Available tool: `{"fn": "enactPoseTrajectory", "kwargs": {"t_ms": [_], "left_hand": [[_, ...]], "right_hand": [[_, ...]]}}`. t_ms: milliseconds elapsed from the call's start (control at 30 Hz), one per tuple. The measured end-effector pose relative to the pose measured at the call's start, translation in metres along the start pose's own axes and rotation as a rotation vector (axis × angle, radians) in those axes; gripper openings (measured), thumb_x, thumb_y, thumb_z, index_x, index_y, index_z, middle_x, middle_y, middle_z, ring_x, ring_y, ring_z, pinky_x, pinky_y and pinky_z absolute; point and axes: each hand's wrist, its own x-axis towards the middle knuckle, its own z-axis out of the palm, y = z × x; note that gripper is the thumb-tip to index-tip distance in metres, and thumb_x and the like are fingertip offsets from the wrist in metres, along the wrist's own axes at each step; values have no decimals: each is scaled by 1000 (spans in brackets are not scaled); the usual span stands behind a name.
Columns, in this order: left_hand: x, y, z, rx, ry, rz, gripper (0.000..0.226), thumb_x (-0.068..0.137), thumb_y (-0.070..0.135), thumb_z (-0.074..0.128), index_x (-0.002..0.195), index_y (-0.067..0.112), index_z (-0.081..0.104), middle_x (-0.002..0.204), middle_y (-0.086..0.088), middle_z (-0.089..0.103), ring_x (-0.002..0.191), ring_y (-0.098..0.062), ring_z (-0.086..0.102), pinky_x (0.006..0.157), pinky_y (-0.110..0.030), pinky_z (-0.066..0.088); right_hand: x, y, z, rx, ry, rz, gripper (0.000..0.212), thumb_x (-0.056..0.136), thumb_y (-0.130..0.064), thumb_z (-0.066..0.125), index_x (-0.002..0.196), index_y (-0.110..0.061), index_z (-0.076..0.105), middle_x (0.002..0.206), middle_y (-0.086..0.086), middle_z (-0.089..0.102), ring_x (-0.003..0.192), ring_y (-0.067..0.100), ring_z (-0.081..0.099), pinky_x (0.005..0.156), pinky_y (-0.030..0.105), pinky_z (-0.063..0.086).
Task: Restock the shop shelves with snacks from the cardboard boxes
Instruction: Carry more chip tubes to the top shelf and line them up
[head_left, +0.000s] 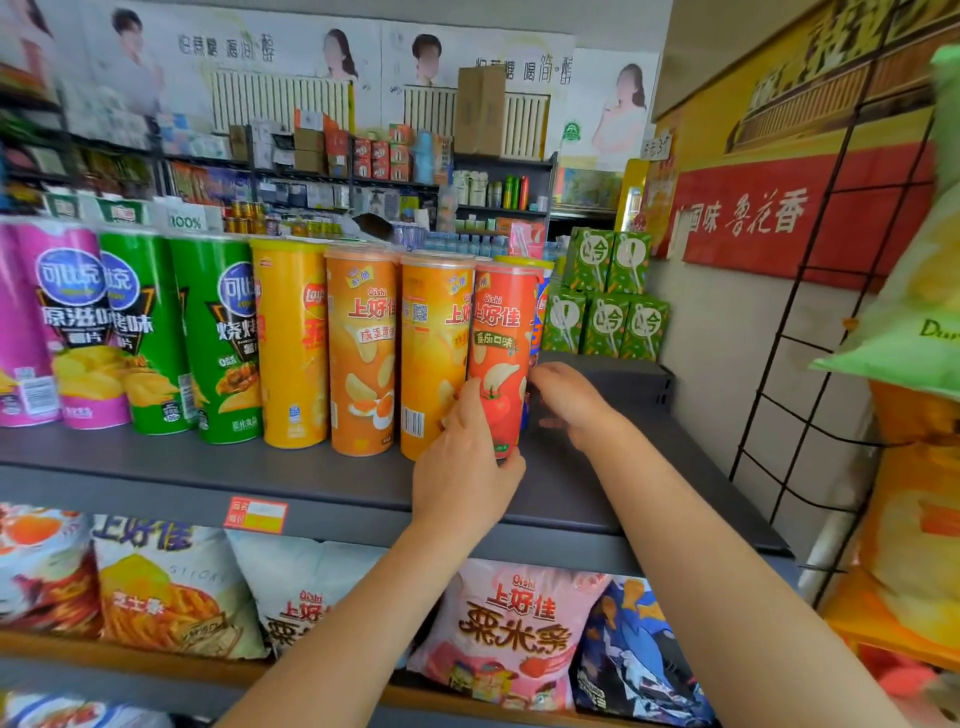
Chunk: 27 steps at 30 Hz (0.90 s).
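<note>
You are in the placing step: the red tomato-flavour can (501, 358) stands upright on the grey shelf (208, 467), at the right end of the row of chip cans, touching the orange can (434, 353) on its left. Your left hand (462, 467) holds it low down at the front, the thumb and fingers (467, 410) curled round its base. Your right hand (566, 400) reaches in beside and behind the can on its right; its fingers are partly hidden by the can, and they seem to rest against it or against the blue can (543, 312) standing just behind. I cannot tell whether that hand grips anything.

The red can looks all but seated, though it sits a little forward of the orange cans, nearer the shelf edge. The next move, as I judge it, calls for you to ease it back into line with the row, label facing out, then let go with both hands without rocking it. These tall cans are narrow at the base and tip easily, so release gently and keep your right wrist clear of the blue one behind.

To the right of the row the shelf is bare, so there is room for more cans. No cardboard box shows in this view.
</note>
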Motion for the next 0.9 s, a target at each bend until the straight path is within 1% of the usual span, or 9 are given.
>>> {"fn": "enactPoseTrajectory", "kwargs": {"t_ms": [100,200,267,367,467,567,667,767,900], "left_hand": [[-1,3,0,31,-4,7,84,90,43,65,153,21,14,148,-2,43,122,-20,57,85,-31,52],[-1,5,1,41,-3,7,87,91,45,63,155,20,10,148,-2,42,122,-20,56,86,-31,53],[1,5,1,20,-30,-29,90,91,45,62,156,19,6,148,-3,43,122,-21,56,88,-34,53],[2,3,2,-32,-91,-77,89,91,45,60,156,24,3,138,-2,52,112,-20,61,83,-34,55],[1,2,1,-102,-71,-77,74,90,40,61,148,27,16,118,-1,63,95,-21,65,66,-30,48],[1,2,0,-118,-50,-84,64,89,41,62,137,27,22,104,-2,67,85,-22,67,58,-30,42],[4,1,1,-105,-28,-138,75,85,50,64,139,24,19,99,-1,69,84,-21,68,55,-30,39],[2,2,0,-101,1,-137,76,84,52,66,138,25,19,100,-1,69,83,-21,68,54,-28,37],[-2,6,-4,-75,74,-122,72,86,46,67,138,22,24,109,1,68,89,-25,69,60,-28,38]], "right_hand": [[7,-8,3,344,34,40,25,98,-35,42,90,-21,61,95,-1,65,91,15,57,93,39,40],[15,-18,6,479,40,41,39,103,-43,36,86,-20,64,84,0,69,76,14,63,76,30,49],[17,-21,12,506,0,56,48,103,-51,35,96,-19,71,87,2,75,76,14,70,65,25,53],[20,-20,19,539,-25,75,58,100,-58,36,116,-16,72,105,8,76,96,24,72,83,36,58],[22,-16,21,568,-3,69,53,98,-59,40,105,-18,74,105,11,76,96,27,72,93,42,56],[18,-14,17,608,-2,80,46,101,-52,39,84,-19,67,76,4,74,74,21,68,75,33,56],[14,-16,13,623,15,98,48,104,-47,38,74,-19,61,56,0,68,62,17,62,64,31,52],[6,-20,17,553,-49,79,44,102,-46,44,77,-16,65,72,7,71,70,23,66,75,36,55],[-2,-18,22,455,-137,65,48,98,-52,48,114,-12,70,113,16,73,107,34,68,102,49,50]]}}
